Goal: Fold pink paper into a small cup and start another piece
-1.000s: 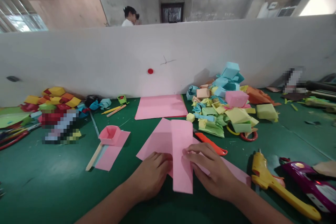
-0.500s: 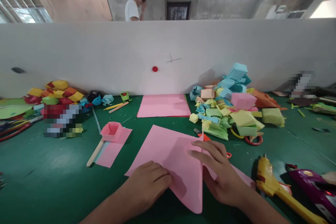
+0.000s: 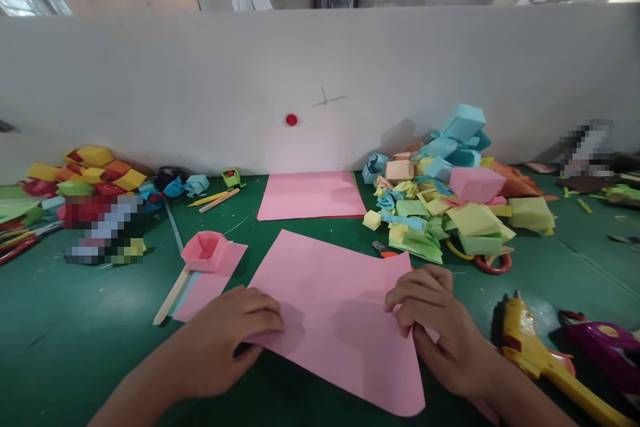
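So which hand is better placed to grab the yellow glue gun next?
Probably the right hand: it's nearer the yellow glue gun, while the left hand is across the pink sheet.

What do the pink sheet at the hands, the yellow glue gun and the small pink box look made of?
Pink sheet: matte paper or thin card, judging by its thin edge and soft bend.
Yellow glue gun: likely hard plastic, given its glossy highlights.
Small pink box: probably folded paper, matte with thin, angular walls.
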Tool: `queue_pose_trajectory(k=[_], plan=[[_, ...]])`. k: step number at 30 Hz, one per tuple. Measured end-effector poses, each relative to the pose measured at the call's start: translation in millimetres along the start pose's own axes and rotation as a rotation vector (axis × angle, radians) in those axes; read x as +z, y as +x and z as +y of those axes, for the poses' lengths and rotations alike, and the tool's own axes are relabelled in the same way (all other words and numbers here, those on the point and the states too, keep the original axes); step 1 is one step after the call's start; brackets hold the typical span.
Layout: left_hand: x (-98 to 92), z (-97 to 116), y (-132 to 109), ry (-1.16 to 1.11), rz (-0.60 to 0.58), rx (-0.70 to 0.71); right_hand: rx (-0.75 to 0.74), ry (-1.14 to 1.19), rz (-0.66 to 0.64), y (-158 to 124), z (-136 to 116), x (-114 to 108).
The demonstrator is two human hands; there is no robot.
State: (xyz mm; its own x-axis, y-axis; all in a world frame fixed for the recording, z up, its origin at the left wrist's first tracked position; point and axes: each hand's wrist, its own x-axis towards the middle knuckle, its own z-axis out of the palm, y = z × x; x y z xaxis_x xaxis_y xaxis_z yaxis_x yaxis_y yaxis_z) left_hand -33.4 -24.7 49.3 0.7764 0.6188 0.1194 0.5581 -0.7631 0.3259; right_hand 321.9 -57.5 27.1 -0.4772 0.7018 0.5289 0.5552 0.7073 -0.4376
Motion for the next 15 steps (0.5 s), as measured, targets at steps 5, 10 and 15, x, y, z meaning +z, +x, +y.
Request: queue_pose_trajectory(k=[5,10,15], plan=[[0.6,-36.4,-14.3,0.131,0.006,-0.090,-0.017,0.070,-0.039,3.2,-0.4,-2.5],[4.0,-57.5,-17.6,0.195,0.145,-0.223,-0.036,0.208,-0.122,2.3,-0.7,0.8],[0.2,-53.2,-16.0,0.057,0.333,-0.203,-0.009,0.208,-0.260,-1.2,-3.8,8.2]])
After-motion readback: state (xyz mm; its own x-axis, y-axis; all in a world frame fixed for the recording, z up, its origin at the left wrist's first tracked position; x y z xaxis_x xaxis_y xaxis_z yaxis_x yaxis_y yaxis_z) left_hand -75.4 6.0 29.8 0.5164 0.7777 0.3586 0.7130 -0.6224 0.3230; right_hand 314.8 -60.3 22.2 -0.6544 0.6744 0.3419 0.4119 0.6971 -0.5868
